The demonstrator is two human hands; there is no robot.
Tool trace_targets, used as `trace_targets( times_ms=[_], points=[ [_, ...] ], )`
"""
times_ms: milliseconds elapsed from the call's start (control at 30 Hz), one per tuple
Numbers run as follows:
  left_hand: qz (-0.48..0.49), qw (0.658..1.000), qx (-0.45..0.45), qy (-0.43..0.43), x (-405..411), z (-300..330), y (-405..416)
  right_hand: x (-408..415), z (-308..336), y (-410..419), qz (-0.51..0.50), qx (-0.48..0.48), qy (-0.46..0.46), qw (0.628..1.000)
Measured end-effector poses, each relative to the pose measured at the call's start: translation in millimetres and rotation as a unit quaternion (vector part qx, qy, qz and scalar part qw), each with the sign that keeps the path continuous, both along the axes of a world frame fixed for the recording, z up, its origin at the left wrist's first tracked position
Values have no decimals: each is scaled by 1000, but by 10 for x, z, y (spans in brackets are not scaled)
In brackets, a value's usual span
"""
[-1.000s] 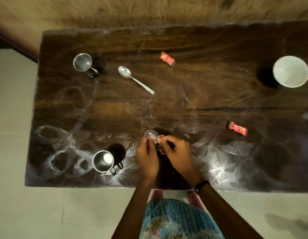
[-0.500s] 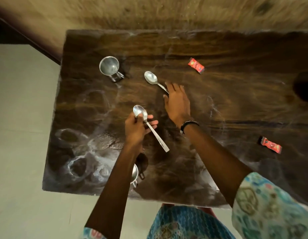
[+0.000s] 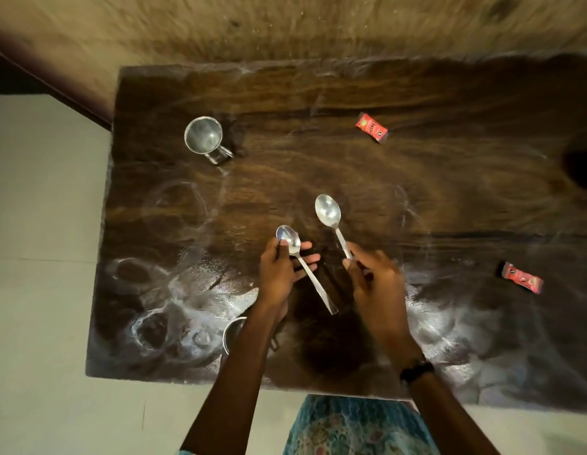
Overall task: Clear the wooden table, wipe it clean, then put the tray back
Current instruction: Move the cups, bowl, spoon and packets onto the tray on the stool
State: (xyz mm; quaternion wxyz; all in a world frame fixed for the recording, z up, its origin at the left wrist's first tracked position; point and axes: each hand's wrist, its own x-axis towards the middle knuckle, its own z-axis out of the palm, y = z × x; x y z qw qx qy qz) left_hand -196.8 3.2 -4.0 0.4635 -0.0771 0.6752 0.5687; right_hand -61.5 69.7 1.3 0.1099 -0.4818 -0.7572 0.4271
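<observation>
The dark wooden table (image 3: 318,93) is streaked with white smears. My left hand (image 3: 279,270) holds a steel spoon (image 3: 315,280) near its bowl, thumb on the neck, handle pointing toward me. My right hand (image 3: 374,280) pinches the handle of a second steel spoon (image 3: 328,211), lifted off the wood with its bowl pointing away. A steel cup (image 3: 203,137) stands at the far left. Another steel cup (image 3: 231,333) is partly hidden under my left forearm. No tray is in view.
Two red sachets lie on the table: one red sachet (image 3: 371,128) at the far middle, another red sachet (image 3: 522,277) at the right. A dark shadow sits at the right edge. A wall runs behind the table; pale floor tiles (image 3: 39,257) lie to the left.
My right hand has picked up the far spoon from the table and drawn it back toward me. My left hand still holds the first spoon.
</observation>
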Motion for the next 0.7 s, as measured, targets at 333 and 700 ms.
trace_targets(
  times_ms=[333, 700],
  points=[
    [-66, 997, 23, 16, 857, 281, 455, 856, 285, -120, -19, -15, 7, 1000],
    [-100, 994, 33, 42, 2206, 547, 1229, 1983, 455, 433, -31, 65, -13, 997]
  ],
)
